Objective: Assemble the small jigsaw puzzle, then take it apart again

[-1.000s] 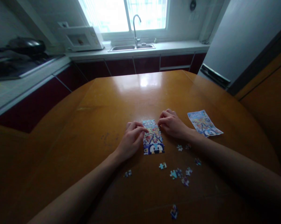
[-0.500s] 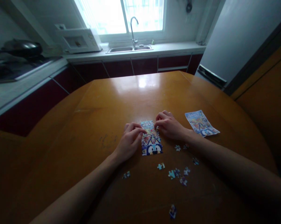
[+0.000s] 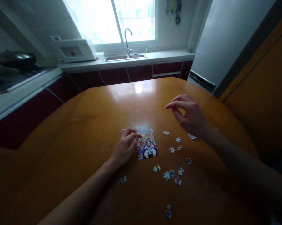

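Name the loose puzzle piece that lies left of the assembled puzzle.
The lone piece beside the left forearm, below and left of the assembled puzzle that the left hand touches. Every other loose piece lies below or right of that puzzle.

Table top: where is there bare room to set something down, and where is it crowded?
Bare: the far half of the table beyond the puzzle, and the stretch left of the left hand. Crowded: loose pieces right of and nearer than the puzzle, near the right hand.
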Demonstrator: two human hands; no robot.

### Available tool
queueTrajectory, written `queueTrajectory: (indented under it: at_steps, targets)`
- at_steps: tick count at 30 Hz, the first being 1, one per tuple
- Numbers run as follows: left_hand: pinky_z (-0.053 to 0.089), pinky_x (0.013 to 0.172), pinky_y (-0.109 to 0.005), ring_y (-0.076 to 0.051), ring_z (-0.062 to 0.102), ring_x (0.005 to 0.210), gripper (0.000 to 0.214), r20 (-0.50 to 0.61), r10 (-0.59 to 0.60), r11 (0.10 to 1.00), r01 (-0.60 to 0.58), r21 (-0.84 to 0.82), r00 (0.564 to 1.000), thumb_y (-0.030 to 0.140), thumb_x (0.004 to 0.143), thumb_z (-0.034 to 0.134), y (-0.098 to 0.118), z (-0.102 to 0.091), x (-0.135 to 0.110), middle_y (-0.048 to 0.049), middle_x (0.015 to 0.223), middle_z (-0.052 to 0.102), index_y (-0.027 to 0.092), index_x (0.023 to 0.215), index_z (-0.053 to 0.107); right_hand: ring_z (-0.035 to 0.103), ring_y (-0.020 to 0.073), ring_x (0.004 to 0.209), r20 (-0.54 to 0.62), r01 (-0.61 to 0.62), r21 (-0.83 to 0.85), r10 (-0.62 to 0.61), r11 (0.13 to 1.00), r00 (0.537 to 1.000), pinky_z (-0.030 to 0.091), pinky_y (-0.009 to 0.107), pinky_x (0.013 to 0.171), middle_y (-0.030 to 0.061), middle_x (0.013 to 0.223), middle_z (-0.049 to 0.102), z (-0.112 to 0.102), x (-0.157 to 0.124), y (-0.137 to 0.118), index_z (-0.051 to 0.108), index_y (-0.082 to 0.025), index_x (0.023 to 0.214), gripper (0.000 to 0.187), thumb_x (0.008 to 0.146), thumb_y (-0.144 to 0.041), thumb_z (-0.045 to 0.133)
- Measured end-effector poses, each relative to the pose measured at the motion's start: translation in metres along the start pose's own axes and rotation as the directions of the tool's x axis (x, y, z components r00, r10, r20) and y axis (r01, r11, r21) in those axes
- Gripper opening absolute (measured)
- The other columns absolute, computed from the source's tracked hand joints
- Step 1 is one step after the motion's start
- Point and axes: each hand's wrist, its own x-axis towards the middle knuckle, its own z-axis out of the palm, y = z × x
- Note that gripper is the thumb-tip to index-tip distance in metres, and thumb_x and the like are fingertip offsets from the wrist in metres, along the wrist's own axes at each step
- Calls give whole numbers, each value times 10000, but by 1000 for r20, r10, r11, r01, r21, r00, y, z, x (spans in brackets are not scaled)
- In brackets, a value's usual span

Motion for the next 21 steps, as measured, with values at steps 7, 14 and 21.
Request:
queueTrajectory:
  at_steps: [7, 14, 21]
  targets:
    - [429, 950, -423, -233, 486, 1051, 275, -3, 11, 1000, -11, 18, 1000, 253, 1003, 453, -1, 0, 0, -62, 1051, 567, 226, 966, 724, 565, 245, 955, 181, -86, -89, 101, 992, 978, 449, 389, 836, 65, 943, 666, 2, -50, 38, 730, -225, 887, 60, 881, -203, 675]
    - [437, 945, -423, -232, 490, 1055, 291, 2, 15, 1000, -15, 17, 1000, 270, 1008, 435, -1, 0, 1, -61, 1052, 573, 233, 965, 720, 567, 240, 939, 333, -182, -166, 228, 969, 915, 440, 400, 847, 71, 948, 664, 32, -71, 49, 745, -208, 834, 57, 860, -192, 697]
    - [430, 947, -436, -231, 489, 1059, 284, 1, 19, 1000, -19, 15, 1000, 256, 1010, 436, -2, 0, 0, -64, 1064, 571, 233, 973, 717, 564, 252, 919, 333, -160, -228, 232, 960, 914, 437, 410, 818, 81, 916, 669, 32, -71, 50, 751, -214, 797, 110, 863, -177, 671]
